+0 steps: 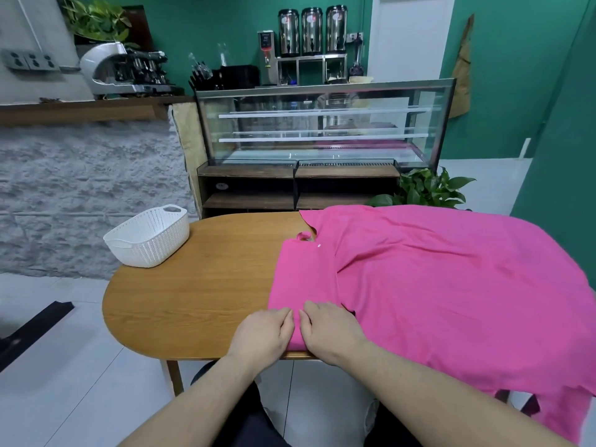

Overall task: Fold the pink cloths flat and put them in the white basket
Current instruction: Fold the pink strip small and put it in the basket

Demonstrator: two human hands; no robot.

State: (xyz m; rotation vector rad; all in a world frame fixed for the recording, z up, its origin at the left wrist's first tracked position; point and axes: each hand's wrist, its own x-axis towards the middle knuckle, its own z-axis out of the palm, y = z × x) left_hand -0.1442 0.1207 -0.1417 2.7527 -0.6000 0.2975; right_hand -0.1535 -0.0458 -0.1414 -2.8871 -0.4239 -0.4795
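Observation:
A large pink cloth (pixel 435 279), a shirt with a collar and a white button, lies spread over the right half of the wooden table (pixel 193 291) and hangs off its right and near edges. Its left part is folded over. My left hand (pixel 263 333) and my right hand (pixel 329 329) rest side by side on the near left corner of the cloth at the table's front edge, fingers bent and pressing on the fabric. The white woven basket (pixel 150 235) stands empty at the table's far left edge, well apart from both hands.
A glass display case (pixel 322 124) on a dark shelf unit stands behind the table. A potted plant (pixel 429 188) sits past the far right edge. A stone-faced counter (pixel 87 195) is at the left. White tiled floor surrounds the table.

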